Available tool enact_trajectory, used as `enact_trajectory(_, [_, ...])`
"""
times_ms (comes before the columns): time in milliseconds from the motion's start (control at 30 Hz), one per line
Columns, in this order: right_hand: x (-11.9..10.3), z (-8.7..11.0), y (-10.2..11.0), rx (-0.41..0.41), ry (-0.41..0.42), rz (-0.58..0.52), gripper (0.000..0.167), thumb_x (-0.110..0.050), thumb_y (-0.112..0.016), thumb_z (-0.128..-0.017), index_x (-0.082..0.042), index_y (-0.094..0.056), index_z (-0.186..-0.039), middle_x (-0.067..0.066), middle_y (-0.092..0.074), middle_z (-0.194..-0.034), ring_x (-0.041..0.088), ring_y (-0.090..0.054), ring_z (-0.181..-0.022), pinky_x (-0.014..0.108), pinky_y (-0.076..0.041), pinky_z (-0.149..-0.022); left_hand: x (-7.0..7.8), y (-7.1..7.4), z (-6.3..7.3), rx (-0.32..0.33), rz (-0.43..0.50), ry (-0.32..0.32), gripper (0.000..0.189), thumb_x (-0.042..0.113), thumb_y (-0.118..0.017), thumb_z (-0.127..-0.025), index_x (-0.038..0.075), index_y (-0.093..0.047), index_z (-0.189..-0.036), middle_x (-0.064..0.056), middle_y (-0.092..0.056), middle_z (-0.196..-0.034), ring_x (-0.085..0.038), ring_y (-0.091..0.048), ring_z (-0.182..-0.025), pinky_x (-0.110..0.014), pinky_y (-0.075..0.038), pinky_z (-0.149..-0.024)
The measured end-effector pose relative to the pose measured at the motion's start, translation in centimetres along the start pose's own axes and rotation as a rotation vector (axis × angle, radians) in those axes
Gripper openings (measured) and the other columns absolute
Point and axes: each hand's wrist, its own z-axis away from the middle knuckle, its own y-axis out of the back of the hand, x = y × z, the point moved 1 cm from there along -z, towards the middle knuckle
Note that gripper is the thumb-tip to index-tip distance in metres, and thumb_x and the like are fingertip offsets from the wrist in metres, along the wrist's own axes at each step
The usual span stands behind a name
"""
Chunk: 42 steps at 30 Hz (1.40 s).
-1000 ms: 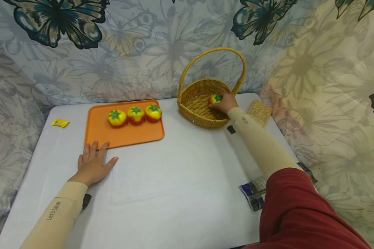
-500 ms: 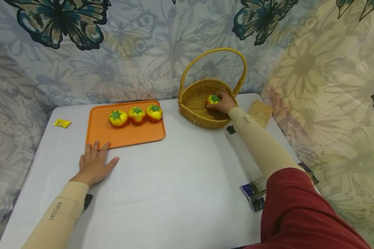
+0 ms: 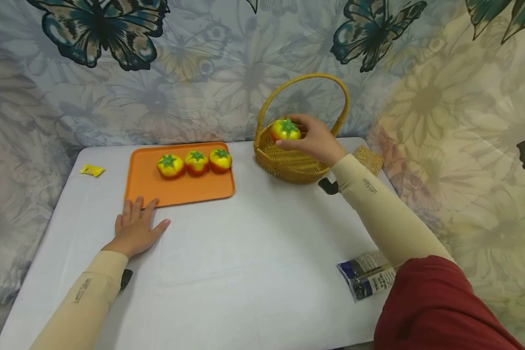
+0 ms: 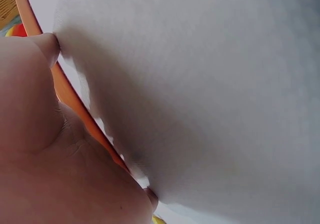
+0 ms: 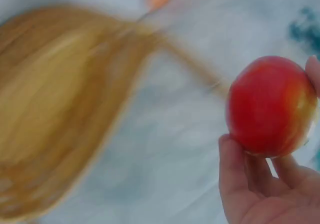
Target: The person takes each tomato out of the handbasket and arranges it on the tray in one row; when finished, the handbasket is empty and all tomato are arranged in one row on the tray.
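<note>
My right hand [image 3: 317, 141] holds a red-and-yellow toy tomato [image 3: 285, 130] with a green leafy top, raised over the wicker basket [image 3: 288, 167]. In the right wrist view, thumb and fingers grip the tomato [image 5: 270, 107] around its sides, its red underside showing, and the basket [image 5: 65, 109] lies blurred to the left. My left hand [image 3: 135, 231] lies flat on the white table with spread fingers, the fingertips at the near edge of an orange tray [image 3: 144, 187]. On this tray several similar tomatoes [image 3: 197, 163] sit in a row.
A yellow wrapped packet [image 3: 92, 170] lies left of the tray. Behind my right forearm is a bag of tan grains [image 3: 369, 159]. A blue-and-black packet [image 3: 367, 274] rests near the right edge, partly under the sleeve. Patterned cloth hangs behind the white table [image 3: 245, 272].
My right hand has lifted the tomato from inside the basket, up and to the left. The left hand stays in place at the tray's edge.
</note>
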Motion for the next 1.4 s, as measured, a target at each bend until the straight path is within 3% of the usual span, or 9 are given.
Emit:
enact_trajectory(133, [-5.4,-1.7,-4.3,-0.091,0.136,-0.03,0.084,-0.04,-0.086,-0.091,-0.012,-0.047,-0.159,0.009,-0.059,-0.142,0.026,-0.059,-0.125,0.04,-0.054,-0.099,0.0,0.0,-0.2,-0.004,0.005,0.002,0.095,0.066,-0.047,-0.106,0.003,-0.013,-0.168,-0.035,0.016,-0.169,-0.053,0.031,-0.151,-0.078,0.013,-0.114])
enact_trajectory(267, [-9.3,-5.8,-11.2,-0.227,0.213,-0.038,0.085,-0.041,-0.085,-0.092,-0.011,-0.045,-0.161,0.008,-0.055,-0.151,0.024,-0.058,-0.13,0.032,-0.053,-0.1,0.2,-0.6,-0.1,-0.011,0.008,0.008,0.093,0.063,-0.048,-0.106,0.003,-0.015,-0.168,-0.035,0.013,-0.169,-0.054,0.029,-0.151,-0.079,0.011,-0.114])
enact_trajectory(433, [-12.0,-10.9,-20.1,-0.389,0.262,0.015,0.085,-0.045,-0.081,-0.094,-0.011,-0.043,-0.162,0.005,-0.049,-0.159,0.019,-0.055,-0.136,0.021,-0.047,-0.103,0.7,-1.6,-0.1,-0.017,0.011,0.012,0.091,0.062,-0.049,-0.107,0.004,-0.016,-0.168,-0.034,0.011,-0.171,-0.053,0.026,-0.153,-0.078,0.01,-0.115])
enact_trajectory(600, [-13.0,-14.0,-26.0,-0.449,0.287,0.144,0.087,-0.05,-0.08,-0.094,-0.013,-0.042,-0.163,0.001,-0.05,-0.16,0.014,-0.053,-0.138,0.018,-0.043,-0.106,1.5,-1.7,-0.2,-0.007,0.006,0.013,0.088,0.059,-0.05,-0.107,0.005,-0.019,-0.168,-0.033,0.009,-0.171,-0.052,0.024,-0.154,-0.078,0.009,-0.116])
enact_trajectory(967, [-12.5,-17.4,-31.3,-0.422,0.263,0.463,0.084,-0.062,-0.076,-0.092,-0.019,-0.048,-0.159,-0.005,-0.059,-0.147,0.01,-0.057,-0.125,0.024,-0.044,-0.106,2.1,-0.7,-0.3,0.001,-0.006,0.008,0.084,0.058,-0.049,-0.108,0.009,-0.019,-0.17,-0.03,0.009,-0.173,-0.05,0.025,-0.155,-0.076,0.009,-0.118])
enact_trajectory(1167, [-12.7,-18.1,-32.8,-0.415,0.311,0.546,0.088,-0.066,-0.074,-0.091,-0.02,-0.045,-0.161,-0.006,-0.056,-0.153,0.01,-0.054,-0.133,0.026,-0.04,-0.112,1.2,-0.2,-0.1,0.006,-0.01,0.03,0.084,0.058,-0.049,-0.108,0.011,-0.018,-0.17,-0.028,0.01,-0.173,-0.047,0.027,-0.155,-0.074,0.012,-0.118])
enact_trajectory(1400, [-14.0,-17.6,-33.4,-0.381,0.329,0.575,0.087,-0.067,-0.069,-0.095,-0.021,-0.041,-0.163,-0.006,-0.053,-0.158,0.011,-0.05,-0.141,0.026,-0.036,-0.117,-0.2,0.5,0.0,0.023,-0.011,0.033,0.085,0.059,-0.05,-0.107,0.01,-0.018,-0.17,-0.028,0.011,-0.173,-0.047,0.027,-0.155,-0.074,0.011,-0.118])
